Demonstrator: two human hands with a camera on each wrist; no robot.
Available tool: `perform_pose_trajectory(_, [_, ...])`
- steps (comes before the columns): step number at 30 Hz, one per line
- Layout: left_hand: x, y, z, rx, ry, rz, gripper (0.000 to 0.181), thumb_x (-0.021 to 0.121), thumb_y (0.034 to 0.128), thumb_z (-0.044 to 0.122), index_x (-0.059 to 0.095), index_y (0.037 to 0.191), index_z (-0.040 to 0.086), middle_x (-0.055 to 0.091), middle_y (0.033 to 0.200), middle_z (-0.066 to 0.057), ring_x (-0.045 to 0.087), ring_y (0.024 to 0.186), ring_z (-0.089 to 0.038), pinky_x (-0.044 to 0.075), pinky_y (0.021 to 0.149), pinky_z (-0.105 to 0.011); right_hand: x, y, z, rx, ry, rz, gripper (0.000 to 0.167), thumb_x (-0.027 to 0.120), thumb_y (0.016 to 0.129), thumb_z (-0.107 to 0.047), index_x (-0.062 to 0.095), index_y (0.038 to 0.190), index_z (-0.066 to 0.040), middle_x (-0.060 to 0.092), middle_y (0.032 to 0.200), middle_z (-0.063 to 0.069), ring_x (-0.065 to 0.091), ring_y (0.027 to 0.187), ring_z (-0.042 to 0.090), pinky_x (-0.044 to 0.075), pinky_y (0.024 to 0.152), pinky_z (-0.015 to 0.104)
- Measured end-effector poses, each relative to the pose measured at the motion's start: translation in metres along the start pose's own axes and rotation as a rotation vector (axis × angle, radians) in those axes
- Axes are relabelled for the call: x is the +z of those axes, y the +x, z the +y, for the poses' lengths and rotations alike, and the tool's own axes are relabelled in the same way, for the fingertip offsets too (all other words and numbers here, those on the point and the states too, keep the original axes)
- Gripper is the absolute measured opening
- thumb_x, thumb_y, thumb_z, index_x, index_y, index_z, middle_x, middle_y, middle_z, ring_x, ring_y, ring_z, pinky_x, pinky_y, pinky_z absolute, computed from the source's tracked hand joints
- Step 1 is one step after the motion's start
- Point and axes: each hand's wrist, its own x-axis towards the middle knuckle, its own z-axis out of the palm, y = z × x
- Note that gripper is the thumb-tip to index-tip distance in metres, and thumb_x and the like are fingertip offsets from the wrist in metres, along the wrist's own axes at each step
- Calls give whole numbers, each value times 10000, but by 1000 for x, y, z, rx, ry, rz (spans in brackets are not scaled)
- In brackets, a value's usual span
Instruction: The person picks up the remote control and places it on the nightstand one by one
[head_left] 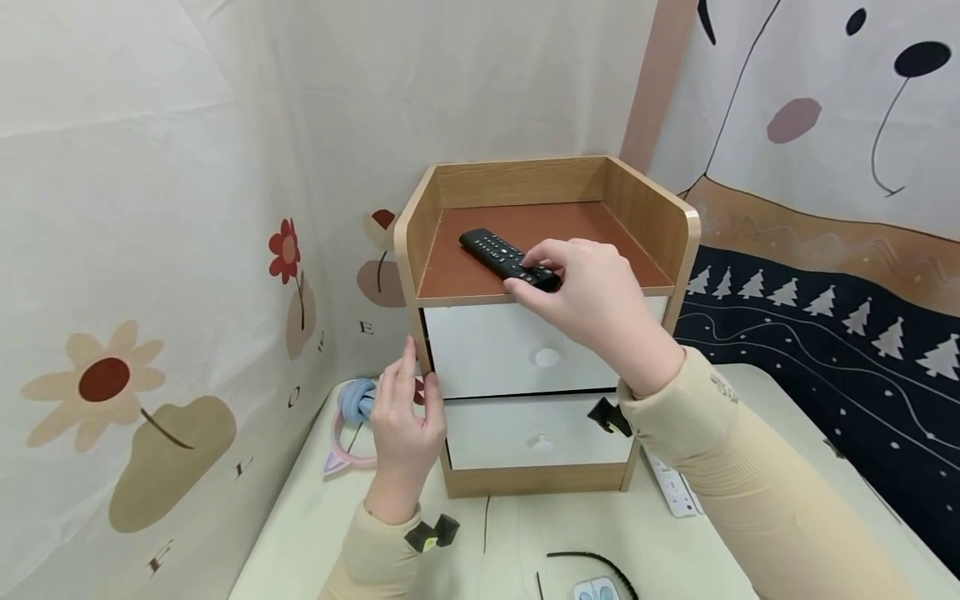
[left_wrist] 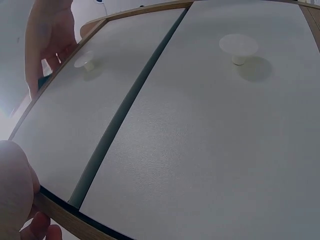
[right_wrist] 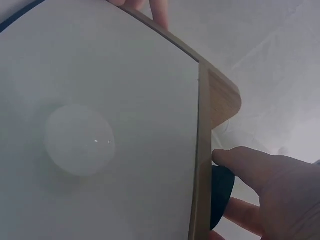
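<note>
A black remote control lies on the brown top of a small wooden cabinet with two white drawers. My right hand grips its near end between thumb and fingers. In the right wrist view, the dark end of the remote control shows between the thumb and fingers of that hand. My left hand rests against the cabinet's left side, fingers mostly straight and thumb by the front edge. In the left wrist view, part of this hand touches the wooden edge.
Left of the cabinet lie a coiled blue cable and a pink ring-shaped item. A white power strip is at the right. A black curved strip and a small white case lie in front. Printed curtains surround the table.
</note>
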Motion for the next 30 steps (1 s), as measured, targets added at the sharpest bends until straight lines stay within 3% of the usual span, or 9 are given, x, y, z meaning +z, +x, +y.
perform_pose_trajectory(5, [0,0,0,-9,2,-4,614,669,977,-14,541,1576,-56,702,1117,-250,600,741,-260,551,619,-374,7,14,-6,21,-18,-50,423,843,964,-467,817,1229,-138,829,1180,85,753,1051,279,614,886,449])
perform_pose_trajectory(12, [2,-1,0,-9,2,14,605,666,976,0,553,1569,-53,705,1122,-253,598,730,-246,555,606,-380,14,36,-11,39,-73,-103,477,856,929,-548,810,1198,-157,828,1141,88,754,967,275,606,835,427])
perform_pose_trajectory(18, [2,-2,0,-10,-8,8,604,663,978,-9,550,1569,-56,698,1122,-262,597,729,-248,556,590,-384,18,53,-13,75,-65,-188,493,847,934,-559,785,1234,-173,806,1252,81,756,1112,260,613,943,433])
perform_pose_trajectory(30, [2,0,-2,-33,-18,-13,589,656,988,-11,549,1565,-63,699,1131,-252,597,741,-258,546,614,-378,31,66,-18,80,-79,-198,463,817,961,-545,783,1262,-195,802,1246,51,743,1123,246,607,951,435])
